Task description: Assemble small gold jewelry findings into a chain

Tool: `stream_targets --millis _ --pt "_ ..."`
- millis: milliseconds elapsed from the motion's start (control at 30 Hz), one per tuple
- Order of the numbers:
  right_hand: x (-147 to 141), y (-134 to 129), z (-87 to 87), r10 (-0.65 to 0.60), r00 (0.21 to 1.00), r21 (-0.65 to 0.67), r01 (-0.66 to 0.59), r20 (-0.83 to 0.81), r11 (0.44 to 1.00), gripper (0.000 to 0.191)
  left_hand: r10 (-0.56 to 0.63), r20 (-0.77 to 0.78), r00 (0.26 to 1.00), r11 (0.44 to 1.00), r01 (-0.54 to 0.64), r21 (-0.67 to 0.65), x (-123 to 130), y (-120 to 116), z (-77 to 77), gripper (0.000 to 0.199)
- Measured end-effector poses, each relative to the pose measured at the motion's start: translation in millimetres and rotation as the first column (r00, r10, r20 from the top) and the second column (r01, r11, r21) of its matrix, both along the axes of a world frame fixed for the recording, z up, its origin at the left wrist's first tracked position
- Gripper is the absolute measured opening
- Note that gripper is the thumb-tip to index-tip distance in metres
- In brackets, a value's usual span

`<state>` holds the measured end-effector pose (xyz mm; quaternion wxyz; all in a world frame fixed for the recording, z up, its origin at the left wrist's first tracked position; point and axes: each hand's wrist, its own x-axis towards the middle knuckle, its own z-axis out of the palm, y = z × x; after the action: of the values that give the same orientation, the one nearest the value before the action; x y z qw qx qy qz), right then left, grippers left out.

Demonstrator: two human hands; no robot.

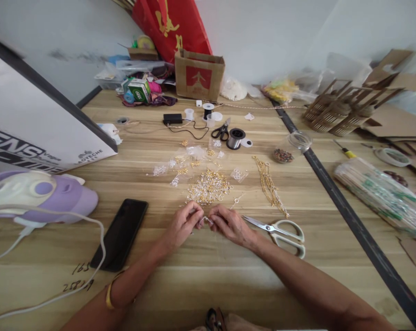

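Between my two hands runs a short strand of small beads [205, 219], its ends pinched in the fingertips. My left hand [184, 223] is closed on one end, and my right hand [231, 226] grips the other. Just beyond them lies a loose pile of gold and clear beads [210, 186]. A small piece with a ring [238, 201] rests beyond my right hand. White-handled scissors [279, 232] lie beside my right wrist, blades partly spread. Gold chains [268, 186] stretch out to the right of the pile. The fingers hide part of the strand.
A black phone [121, 234] and a purple-and-white appliance [52, 197] with a cord are on the left. Farther back are wire spools [235, 138], black scissors [221, 132] and a jar of beads [284, 154]. A paper bag [199, 76] stands by the wall.
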<state>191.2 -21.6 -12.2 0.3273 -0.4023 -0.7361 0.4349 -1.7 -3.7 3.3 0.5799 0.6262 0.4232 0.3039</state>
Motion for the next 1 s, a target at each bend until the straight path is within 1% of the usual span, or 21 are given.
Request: stream_targets --millis 200,367,433,533,633,700,833,1000 --pt "0.2 -0.4 2.6 0.003 1.0 0.002 -0.003 0.005 1.0 0.017 -0.039 0.102 0.994 0.993 0.05 -0.105 -2.2 3.7 -0.1 0.032" --pt "0.7 0.1 4.7 0.012 1.0 0.016 -0.012 0.011 1.0 0.018 -0.062 0.078 0.995 0.99 0.072 -0.125 -2.3 2.3 1.2 0.03" --pt "0.8 0.4 4.7 0.012 1.0 0.031 -0.013 0.014 0.999 0.018 -0.051 0.034 0.998 0.992 0.054 -0.116 -1.3 1.8 0.4 0.026" --pt "1.0 0.7 4.4 0.013 1.0 0.04 -0.014 0.016 0.999 0.018 -0.035 -0.039 0.999 0.998 0.032 -0.062 -0.1 2.0 -2.6 0.019" --pt "1.0 0.6 4.2 0.015 1.0 0.029 -0.015 0.019 0.999 0.018 -0.054 -0.093 0.994 0.999 0.053 -0.014 -0.3 2.9 -3.9 0.012" --pt "1.0 0.5 4.2 0.01 1.0 0.021 -0.011 0.024 1.0 0.018 -0.068 -0.115 0.991 0.998 0.069 0.005 -0.8 3.5 -2.7 0.012" --pt "0.9 0.5 3.7 0.005 1.0 0.02 -0.006 0.031 1.0 0.019 -0.087 -0.106 0.99 0.996 0.089 0.013 -2.3 3.6 0.5 0.015" --pt "0.6 0.6 2.8 0.011 1.0 0.015 -0.011 0.023 1.0 0.02 -0.116 -0.081 0.99 0.993 0.117 0.008 -5.3 3.5 -1.0 0.017"
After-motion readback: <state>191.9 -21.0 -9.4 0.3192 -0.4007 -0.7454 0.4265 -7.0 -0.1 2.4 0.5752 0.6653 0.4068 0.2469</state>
